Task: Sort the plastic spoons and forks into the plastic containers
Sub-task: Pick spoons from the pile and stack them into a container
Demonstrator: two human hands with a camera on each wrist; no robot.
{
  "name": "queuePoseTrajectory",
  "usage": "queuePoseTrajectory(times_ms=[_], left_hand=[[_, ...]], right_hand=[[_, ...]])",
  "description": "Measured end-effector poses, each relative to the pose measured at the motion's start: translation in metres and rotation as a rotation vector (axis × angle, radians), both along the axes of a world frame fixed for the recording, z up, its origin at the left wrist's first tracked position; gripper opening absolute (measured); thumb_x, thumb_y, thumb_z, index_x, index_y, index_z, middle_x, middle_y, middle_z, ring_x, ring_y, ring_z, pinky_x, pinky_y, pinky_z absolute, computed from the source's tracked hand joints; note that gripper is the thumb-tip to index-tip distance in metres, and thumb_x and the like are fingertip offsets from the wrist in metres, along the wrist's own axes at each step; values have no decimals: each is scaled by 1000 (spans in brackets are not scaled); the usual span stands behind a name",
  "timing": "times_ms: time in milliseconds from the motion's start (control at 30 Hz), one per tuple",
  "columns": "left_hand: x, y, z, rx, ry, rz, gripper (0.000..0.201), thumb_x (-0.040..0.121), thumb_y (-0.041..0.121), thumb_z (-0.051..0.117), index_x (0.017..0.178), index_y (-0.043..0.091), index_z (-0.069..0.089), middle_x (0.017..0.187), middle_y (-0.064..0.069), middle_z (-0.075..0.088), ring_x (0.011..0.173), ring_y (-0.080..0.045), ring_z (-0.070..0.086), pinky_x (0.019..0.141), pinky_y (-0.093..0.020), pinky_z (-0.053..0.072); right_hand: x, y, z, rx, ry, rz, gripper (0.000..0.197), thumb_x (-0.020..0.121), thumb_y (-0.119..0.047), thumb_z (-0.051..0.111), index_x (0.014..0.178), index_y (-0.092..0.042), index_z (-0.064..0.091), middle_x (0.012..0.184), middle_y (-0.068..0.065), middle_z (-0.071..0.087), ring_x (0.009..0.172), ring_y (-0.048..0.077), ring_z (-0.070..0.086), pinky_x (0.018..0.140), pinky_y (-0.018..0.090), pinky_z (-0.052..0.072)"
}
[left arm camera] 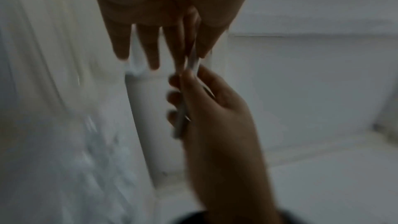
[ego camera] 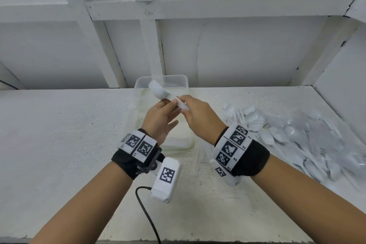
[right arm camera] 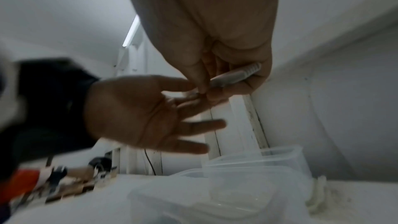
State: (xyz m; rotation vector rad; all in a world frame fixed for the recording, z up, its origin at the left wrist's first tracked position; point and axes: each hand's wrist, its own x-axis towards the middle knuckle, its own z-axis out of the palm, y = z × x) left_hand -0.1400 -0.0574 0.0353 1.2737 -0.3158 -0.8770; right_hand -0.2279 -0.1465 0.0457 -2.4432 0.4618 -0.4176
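Note:
A white plastic fork [ego camera: 160,91], perhaps two stacked, hangs in the air over the far clear container [ego camera: 179,79], tines pointing away to the left. My left hand [ego camera: 172,101] pinches its neck between thumb and forefinger, the other fingers spread straight. My right hand [ego camera: 183,103] grips the handle end [right arm camera: 237,74] with curled fingers. A nearer clear container [ego camera: 178,145] lies on the table under both hands, partly hidden. In the left wrist view the fork [left arm camera: 192,60] runs from my left hand down into the right one.
A heap of white spoons and forks [ego camera: 297,137] in clear plastic wrap covers the table's right side. A white wall with beams [ego camera: 150,45] stands close behind the containers. A black cable [ego camera: 146,214] trails from my left wrist.

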Motion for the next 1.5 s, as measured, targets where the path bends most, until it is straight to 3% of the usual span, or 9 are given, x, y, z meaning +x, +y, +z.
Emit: queuePoseTrajectory(times_ms=[167,300,433,533,700,1100,1267,1400,1500], left_hand=[[50,38,-5,539,-713,-14,28,96,26,48,109,7,66,104,-6,68,90,-16,57,74,-25,40],[91,61,-18,767,-846,89,27,93,16,50,114,5,63,116,-15,62,106,-26,56,81,-25,37],[115,69,-33,906,-794,-5,41,93,21,51,132,10,47,124,-18,54,109,-29,54,87,-33,43],[116,71,-42,864,-619,-46,48,95,18,49,140,7,37,122,-16,56,94,-26,56,77,-35,50],[115,70,-47,798,-578,-42,39,95,10,44,133,2,49,124,-17,58,102,-31,61,71,-33,53],[113,70,-48,768,-575,-14,36,95,9,44,130,3,52,118,-20,61,98,-34,62,76,-39,55],[113,68,-49,771,-584,-14,36,95,9,43,130,3,52,115,-20,62,84,-27,59,75,-38,54],[112,68,-49,783,-595,-12,36,95,10,43,129,3,51,116,-21,61,93,-35,62,76,-40,55],[113,68,-49,792,-604,-20,36,95,11,44,129,3,51,115,-21,61,95,-35,62,77,-42,56]], right_hand=[[34,-14,1,45,225,78,30,96,-16,47,126,-14,52,109,12,62,81,20,54,68,25,40],[64,-19,-18,0,461,173,28,96,-14,48,123,-14,53,116,9,60,85,19,52,72,24,37],[80,-16,-35,-65,617,239,29,94,-14,50,123,-13,54,119,9,59,106,25,55,79,25,36],[86,-13,-44,-75,645,263,29,93,-14,52,123,-13,54,120,8,59,109,23,54,78,22,34],[92,-6,-53,-97,700,293,32,93,-16,52,125,-12,54,125,9,56,113,23,51,86,25,37],[88,-4,-60,0,709,306,39,92,-23,53,130,-18,54,125,4,59,115,19,53,95,26,39],[89,-7,-67,35,663,274,31,89,-17,56,119,-17,62,99,3,59,87,13,52,67,21,40],[92,-7,-66,7,672,247,33,91,-17,56,123,-10,60,121,7,61,109,21,56,86,24,41],[95,-7,-66,-105,675,270,33,92,-16,55,123,-8,57,124,8,58,113,23,53,90,27,41]])
